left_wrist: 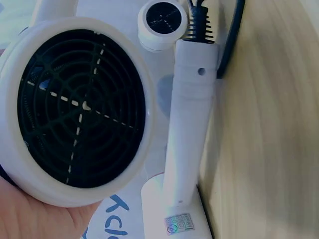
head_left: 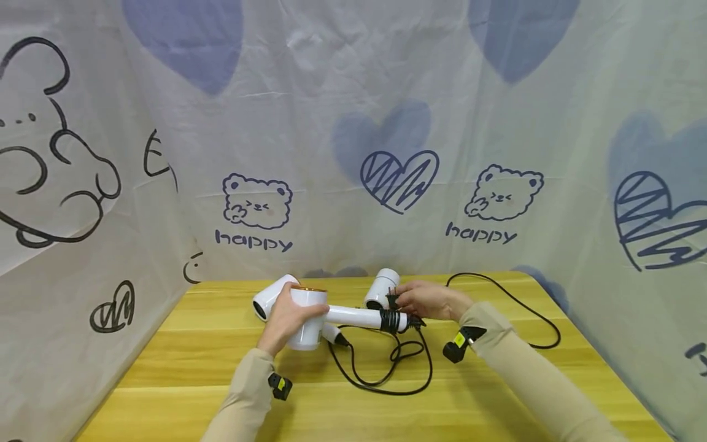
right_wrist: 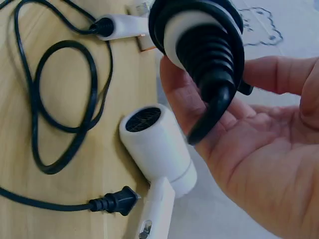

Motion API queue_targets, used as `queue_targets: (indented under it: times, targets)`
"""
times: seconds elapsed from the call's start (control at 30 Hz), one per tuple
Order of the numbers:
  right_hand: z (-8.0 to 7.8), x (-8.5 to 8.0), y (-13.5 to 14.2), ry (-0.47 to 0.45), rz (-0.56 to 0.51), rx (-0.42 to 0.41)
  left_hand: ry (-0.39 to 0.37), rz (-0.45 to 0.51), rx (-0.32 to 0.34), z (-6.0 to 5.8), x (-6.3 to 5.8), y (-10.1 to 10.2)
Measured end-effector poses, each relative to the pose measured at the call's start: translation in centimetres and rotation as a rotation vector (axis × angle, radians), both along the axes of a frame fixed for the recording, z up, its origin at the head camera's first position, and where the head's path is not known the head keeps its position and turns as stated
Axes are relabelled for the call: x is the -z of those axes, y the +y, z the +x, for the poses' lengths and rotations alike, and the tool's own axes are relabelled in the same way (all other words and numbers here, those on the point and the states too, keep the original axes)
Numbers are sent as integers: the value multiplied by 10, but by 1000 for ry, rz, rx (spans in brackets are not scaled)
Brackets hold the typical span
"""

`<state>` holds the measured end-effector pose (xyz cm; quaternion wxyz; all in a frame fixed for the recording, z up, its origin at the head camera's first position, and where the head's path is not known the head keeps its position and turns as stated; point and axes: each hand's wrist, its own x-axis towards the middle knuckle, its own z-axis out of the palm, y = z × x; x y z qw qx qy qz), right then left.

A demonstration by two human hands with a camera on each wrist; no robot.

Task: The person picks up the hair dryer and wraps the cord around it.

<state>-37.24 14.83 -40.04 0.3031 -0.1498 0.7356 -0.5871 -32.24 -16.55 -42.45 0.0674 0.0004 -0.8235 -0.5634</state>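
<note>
My left hand (head_left: 291, 314) grips the round body of a white hair dryer (head_left: 309, 328), thumb across its near side. In the left wrist view its dark round grille (left_wrist: 84, 107) faces the camera. The dryer's handle (head_left: 353, 316) extends right, and black cord (head_left: 391, 321) is wound around its end. There my right hand (head_left: 428, 299) pinches the black plug (head_left: 393, 299), its prongs pointing up. In the right wrist view, the wound handle end hides most of that plug and part of the fingers.
Behind the left hand lies a second white hair dryer (head_left: 270, 299), its black cord (head_left: 386, 391) looping across the wooden table (head_left: 342, 417). A third dryer (head_left: 381, 288) rests near the back wall. Another plug (right_wrist: 117, 200) lies on the table. A cord (head_left: 544, 319) curves at right.
</note>
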Motion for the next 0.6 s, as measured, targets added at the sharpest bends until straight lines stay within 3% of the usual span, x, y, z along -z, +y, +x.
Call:
queue_targets:
  times: [0.07,0.3,0.43,0.6]
  targets:
    - [4,2,-7,49,40,-2,-3,-25,-8,-1,1,-3]
    - [27,17,-38,469,299,-23,-50,-43,19,-4,8,-23]
    - [37,26,-56,553,368,-45,-91,-56,55,-1,10,-40]
    - [43,28,-67,552,338,-4,-119,-52,136,4,10,-56]
